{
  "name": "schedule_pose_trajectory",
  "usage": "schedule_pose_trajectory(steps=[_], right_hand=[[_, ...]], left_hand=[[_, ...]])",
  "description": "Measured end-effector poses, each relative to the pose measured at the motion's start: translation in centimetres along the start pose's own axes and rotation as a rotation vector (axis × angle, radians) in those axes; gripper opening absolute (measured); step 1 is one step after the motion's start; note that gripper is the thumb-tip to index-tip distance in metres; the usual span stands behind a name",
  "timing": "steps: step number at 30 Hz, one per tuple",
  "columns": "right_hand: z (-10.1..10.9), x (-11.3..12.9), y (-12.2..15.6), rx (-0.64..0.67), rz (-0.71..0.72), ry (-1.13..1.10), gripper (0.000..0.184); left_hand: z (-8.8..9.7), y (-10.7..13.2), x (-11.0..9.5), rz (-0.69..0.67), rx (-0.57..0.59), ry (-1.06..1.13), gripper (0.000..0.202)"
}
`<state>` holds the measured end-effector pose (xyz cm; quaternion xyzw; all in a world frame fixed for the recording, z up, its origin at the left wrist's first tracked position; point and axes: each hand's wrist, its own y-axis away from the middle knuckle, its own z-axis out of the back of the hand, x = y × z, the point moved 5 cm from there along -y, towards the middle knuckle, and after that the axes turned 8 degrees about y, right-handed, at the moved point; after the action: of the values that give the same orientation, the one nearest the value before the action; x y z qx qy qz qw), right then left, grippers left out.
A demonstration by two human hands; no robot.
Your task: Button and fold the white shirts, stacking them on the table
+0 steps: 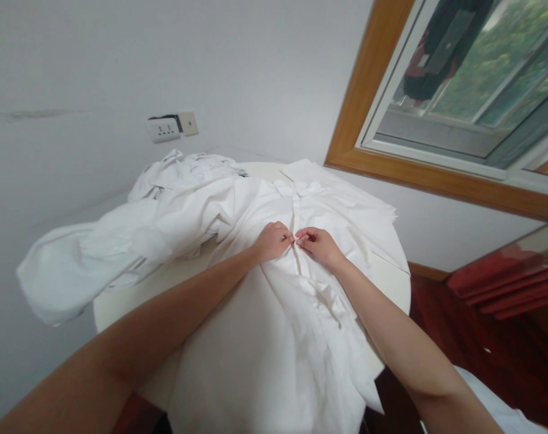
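A white shirt [274, 325] lies spread face up over a small round white table [393, 283], collar toward the wall and hem hanging off the near edge. My left hand [272, 240] and my right hand [316, 242] meet at the shirt's front placket, just below the collar. Both are closed in a pinch on the placket fabric, fingertips almost touching each other. Whatever small thing sits between the fingertips is too small to make out. One sleeve [88, 265] hangs out past the table's left edge.
More crumpled white cloth [183, 172] is piled at the back left of the table. A wall socket [163, 128] sits on the white wall behind. A wood-framed window [454, 102] is at the upper right, with dark red floor [481, 337] below.
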<state>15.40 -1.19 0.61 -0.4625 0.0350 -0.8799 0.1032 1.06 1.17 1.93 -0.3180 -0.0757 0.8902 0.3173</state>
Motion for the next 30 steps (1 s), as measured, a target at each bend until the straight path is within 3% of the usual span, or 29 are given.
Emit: schedule_pose_trajectory(steps=[9, 14, 30], right_hand=[[0.3, 2.1, 0.6, -0.104, 0.062, 0.302, 0.019], [-0.1, 2.3, 0.6, -0.152, 0.104, 0.417, 0.022], [-0.6, 4.4, 0.8, 0.003, 0.258, 0.538, 0.030]], left_hand=[[-0.3, -0.3, 0.4, -0.062, 0.068, -0.103, 0.024], [-0.1, -0.1, 0.7, 0.034, -0.011, -0.048, 0.015], [0.1, 0.2, 0.0, 0.030, -0.032, -0.047, 0.017]])
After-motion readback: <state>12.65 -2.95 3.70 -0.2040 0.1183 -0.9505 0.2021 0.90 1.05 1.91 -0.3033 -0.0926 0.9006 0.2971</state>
